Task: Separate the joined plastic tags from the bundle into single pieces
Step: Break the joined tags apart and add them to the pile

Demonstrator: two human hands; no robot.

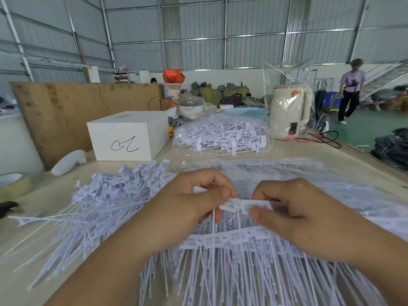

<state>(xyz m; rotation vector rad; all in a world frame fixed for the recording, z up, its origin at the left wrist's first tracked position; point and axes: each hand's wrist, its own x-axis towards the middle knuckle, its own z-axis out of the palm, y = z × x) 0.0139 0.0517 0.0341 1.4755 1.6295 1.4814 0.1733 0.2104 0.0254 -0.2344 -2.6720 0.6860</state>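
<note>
A joined pair of white plastic tags is being pinched between the fingers of the left hand and the right hand, both curled tight. Under them, the bundle is lying on the worktop; left of the fingers, single pieces are being heaped.

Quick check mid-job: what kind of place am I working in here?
Likely a warehouse or packing workshop: corrugated metal walls, heaps of plastic tags on the worktable, bagged tags behind.
</note>
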